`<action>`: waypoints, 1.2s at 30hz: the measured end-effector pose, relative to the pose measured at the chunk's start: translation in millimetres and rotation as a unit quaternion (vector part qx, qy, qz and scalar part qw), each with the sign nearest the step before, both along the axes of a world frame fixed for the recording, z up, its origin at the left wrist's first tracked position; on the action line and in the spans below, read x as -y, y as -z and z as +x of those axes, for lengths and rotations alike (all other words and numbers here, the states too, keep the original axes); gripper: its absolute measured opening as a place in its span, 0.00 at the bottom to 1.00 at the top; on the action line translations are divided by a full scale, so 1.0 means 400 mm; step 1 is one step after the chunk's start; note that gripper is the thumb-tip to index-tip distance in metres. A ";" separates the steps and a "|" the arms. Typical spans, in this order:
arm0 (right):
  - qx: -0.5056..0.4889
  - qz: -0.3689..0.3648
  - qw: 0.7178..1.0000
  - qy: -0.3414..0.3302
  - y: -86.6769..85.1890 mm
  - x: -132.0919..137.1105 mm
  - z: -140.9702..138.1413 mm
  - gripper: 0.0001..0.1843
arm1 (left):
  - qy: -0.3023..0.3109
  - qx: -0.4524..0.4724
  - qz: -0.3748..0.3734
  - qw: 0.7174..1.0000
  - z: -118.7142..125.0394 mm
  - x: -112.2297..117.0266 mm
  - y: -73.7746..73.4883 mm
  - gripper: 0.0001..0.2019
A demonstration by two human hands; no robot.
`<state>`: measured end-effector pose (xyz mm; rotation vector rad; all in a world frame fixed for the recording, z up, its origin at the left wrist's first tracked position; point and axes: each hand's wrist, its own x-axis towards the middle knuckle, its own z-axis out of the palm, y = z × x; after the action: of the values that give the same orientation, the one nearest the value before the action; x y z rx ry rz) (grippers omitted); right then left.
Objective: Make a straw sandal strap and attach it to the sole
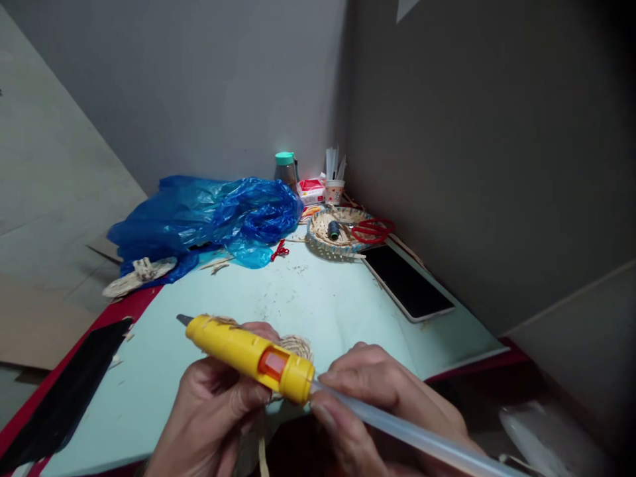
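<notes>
A yellow glue gun (248, 356) lies slantwise across my hands near the front of the pale table (318, 298), its dark nozzle pointing left. My left hand (213, 407) is closed round the gun's grip from below. A small woven straw piece (297, 344) sits just behind the gun, partly hidden by it. My right hand (377, 404) pinches a long clear glue stick (412, 434) where it enters the back of the gun. The stick runs off toward the lower right.
A crumpled blue plastic bag (213, 215) lies at the back left. A woven basket (338, 232) holds red scissors (371, 230) and a spool. A dark tablet (405, 281) lies at the right. A bottle (285, 169) and cup (334, 190) stand in the corner. Grey walls close in behind and right.
</notes>
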<state>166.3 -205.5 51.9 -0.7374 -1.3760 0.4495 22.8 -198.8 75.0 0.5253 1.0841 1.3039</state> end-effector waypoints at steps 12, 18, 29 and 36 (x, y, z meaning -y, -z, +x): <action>-0.017 -0.071 0.997 0.028 0.004 0.000 -0.009 0.09 | 0.005 -0.002 -0.036 0.999 -0.004 -0.006 -0.005 0.22; 0.101 -0.002 0.994 -0.048 0.011 -0.022 0.042 0.24 | 0.057 0.018 -0.010 0.998 -0.005 -0.006 0.002 0.16; 0.197 0.062 0.974 -0.097 -0.027 -0.076 0.050 0.16 | 0.086 0.046 -0.036 0.995 -0.013 -0.002 0.004 0.17; 0.151 0.117 0.980 -0.058 0.000 -0.091 0.033 0.15 | 0.088 0.042 -0.050 0.994 -0.026 -0.011 0.014 0.18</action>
<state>179.5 -169.0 51.9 -0.5477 -1.7301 0.2660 12.5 -194.6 69.3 0.4753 1.0054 1.1024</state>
